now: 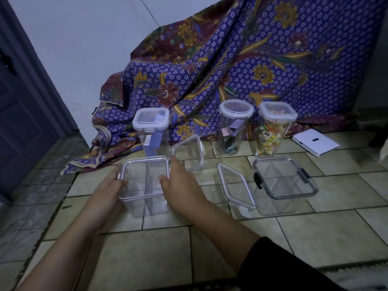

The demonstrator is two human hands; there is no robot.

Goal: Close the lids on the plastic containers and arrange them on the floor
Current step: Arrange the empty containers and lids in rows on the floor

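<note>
A clear square container (144,185) with a lid laid over its top is seen standing on the tiled floor (168,248), and it is clasped from both sides: the left hand (107,193) is pressed flat against its left edge and the right hand (178,185) against its right edge, with the fingers of each spread along the lid's rim. Just behind it a tall lidded container (151,131) is set upright in front of a patterned cloth (231,59). To the right, a second clear container (194,152) is found with its lid tilted up and unclosed, and nearer the viewer a third (235,185) is seen with its lid likewise propped open. Beside that, a container with dark clasps (283,181) is closed. Farther back, a round jar (235,127) and a square jar of coloured pieces (273,131) are placed side by side, lids on.
</note>
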